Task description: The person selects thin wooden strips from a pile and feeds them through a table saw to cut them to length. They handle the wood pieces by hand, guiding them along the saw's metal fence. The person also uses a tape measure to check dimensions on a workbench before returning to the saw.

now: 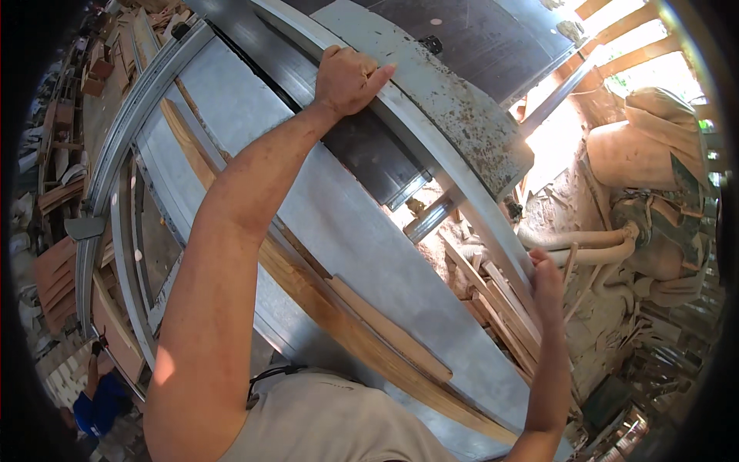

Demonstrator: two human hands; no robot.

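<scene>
A long metal saw fence [493, 231] runs across the grey table saw [339, 208]. My left hand [350, 81] is closed over its upper edge, thumb pointing right. Toward the near end, at the right, the curled fingers of my right hand [546, 285] grip the same fence. Under my left forearm lies a long wooden board [331, 308] with visible grain, partly hidden by the arm. Beside it rests a thin flat wooden strip [392, 327]. Both hands are away from the wood.
A rust-flecked grey metal guard or plate [469, 127] adjoins the fence. Wood offcuts [500, 304] and sawdust lie below at the right, near pale hoses [585, 246] and a tan dust bag [643, 150]. A curved-looking metal rail [142, 104] edges the left. Another person in blue [100, 404] is at lower left.
</scene>
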